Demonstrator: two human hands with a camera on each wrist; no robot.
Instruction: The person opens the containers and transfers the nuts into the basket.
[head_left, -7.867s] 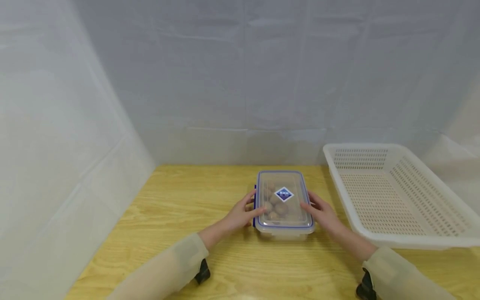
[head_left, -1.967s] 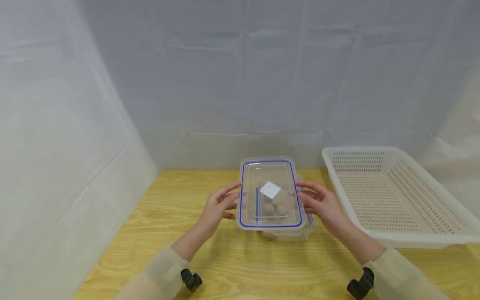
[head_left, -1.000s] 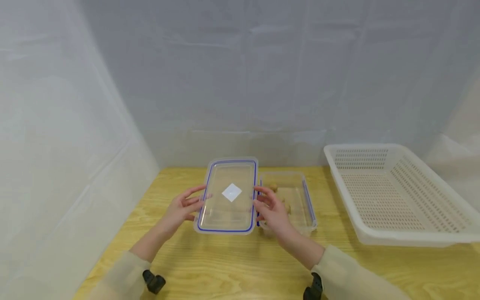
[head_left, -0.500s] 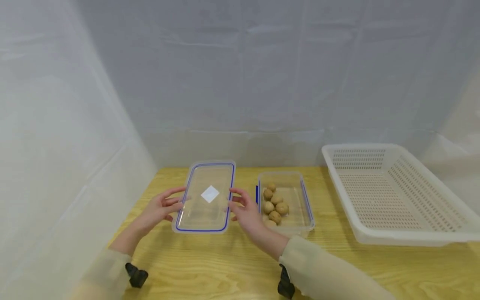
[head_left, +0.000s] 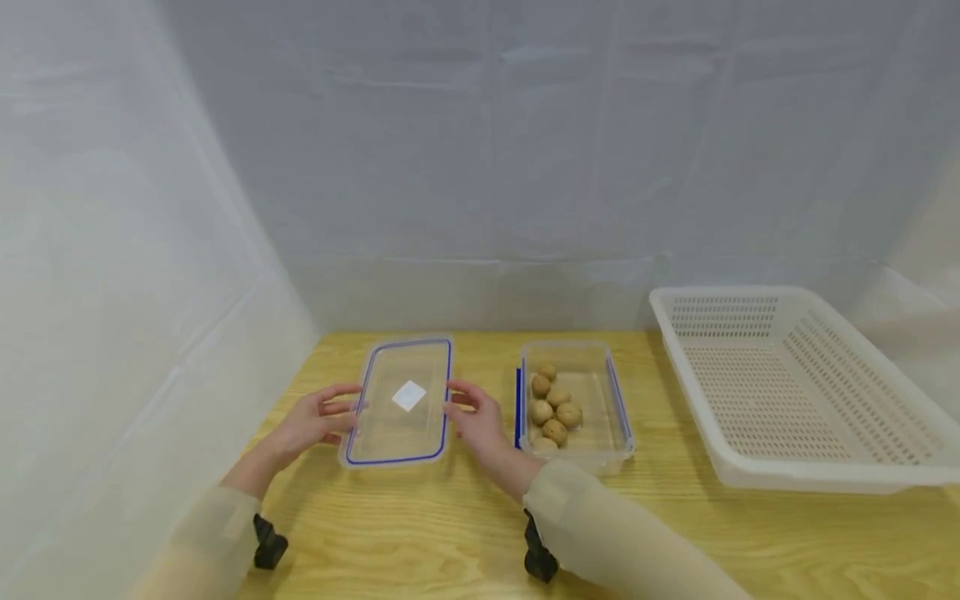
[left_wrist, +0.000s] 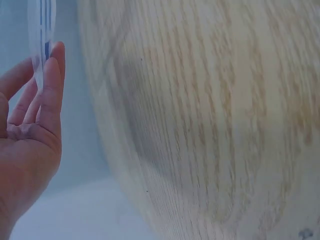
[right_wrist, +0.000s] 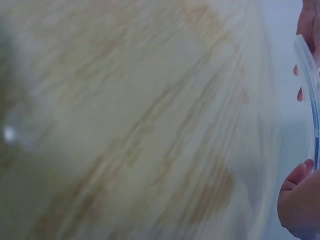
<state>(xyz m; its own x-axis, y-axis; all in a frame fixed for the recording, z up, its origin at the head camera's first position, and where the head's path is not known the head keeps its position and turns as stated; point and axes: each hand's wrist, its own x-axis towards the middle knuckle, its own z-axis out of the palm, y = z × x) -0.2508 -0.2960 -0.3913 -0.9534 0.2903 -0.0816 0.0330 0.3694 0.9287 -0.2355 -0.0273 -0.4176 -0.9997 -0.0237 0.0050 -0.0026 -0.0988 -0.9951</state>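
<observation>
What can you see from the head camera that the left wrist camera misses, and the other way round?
Only the head view shows the open container of walnuts, the white basket, the right hand and the whole lid. Only the left wrist view shows, close up, the left hand's fingers against the lid's blue-striped edge. Both show the left hand, the lid held at its sides, and the wooden table.

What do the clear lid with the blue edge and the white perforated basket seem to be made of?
Clear lid with the blue edge: apparently glossy transparent plastic; the table's wood grain shows through it. White perforated basket: probably matte moulded plastic, with regular rows of slots.
</observation>
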